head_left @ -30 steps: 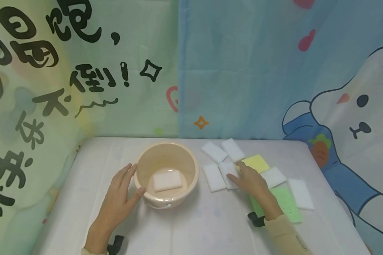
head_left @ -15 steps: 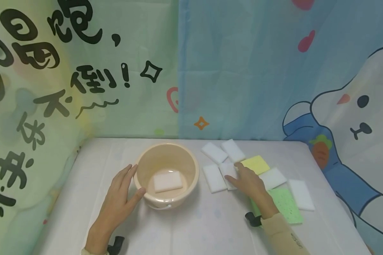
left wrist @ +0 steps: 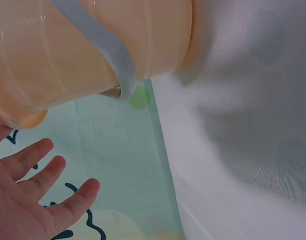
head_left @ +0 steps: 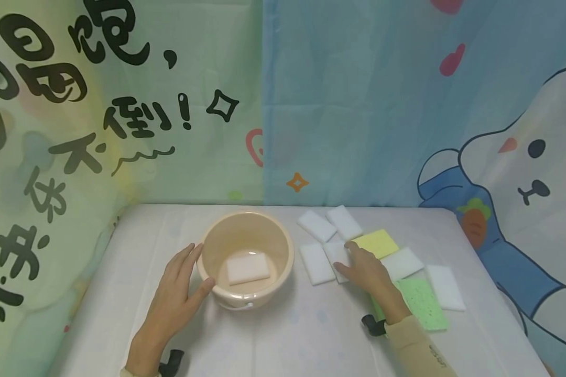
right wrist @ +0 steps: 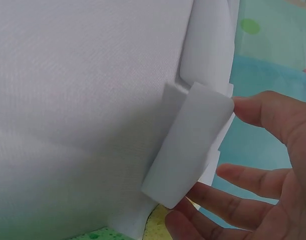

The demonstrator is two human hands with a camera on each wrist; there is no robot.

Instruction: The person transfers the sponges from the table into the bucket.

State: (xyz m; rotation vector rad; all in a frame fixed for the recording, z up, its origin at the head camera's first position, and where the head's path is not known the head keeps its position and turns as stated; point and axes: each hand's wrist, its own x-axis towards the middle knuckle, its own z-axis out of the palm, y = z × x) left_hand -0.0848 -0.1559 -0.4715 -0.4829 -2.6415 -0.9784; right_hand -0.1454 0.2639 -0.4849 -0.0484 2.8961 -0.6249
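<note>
A cream plastic bucket (head_left: pixel 245 301) stands on the white-covered table, with one white sponge (head_left: pixel 248 268) lying on its bottom. My left hand (head_left: pixel 176 288) touches the bucket's rim from the left, its fingers spread and fairly straight; the left wrist view shows the bucket's outside and its pale handle (left wrist: pixel 107 47). To the right, my right hand (head_left: pixel 368 267) holds another white sponge (right wrist: pixel 190 145) by its edges, thumb at one end and fingers at the other. That sponge tilts close over the table in the right wrist view.
Several white sponges lie around the right hand, among them one white sponge (head_left: pixel 317 263) just left of it. A yellow sponge (head_left: pixel 379 242) is behind the hand, and green sponges (head_left: pixel 422 303) lie near the right wrist. Printed curtains (head_left: pixel 349 131) hang behind the table.
My right hand has shifted slightly left and toward me, and the white sponge at its fingers has moved a little. The left hand and the bucket stay in place.
</note>
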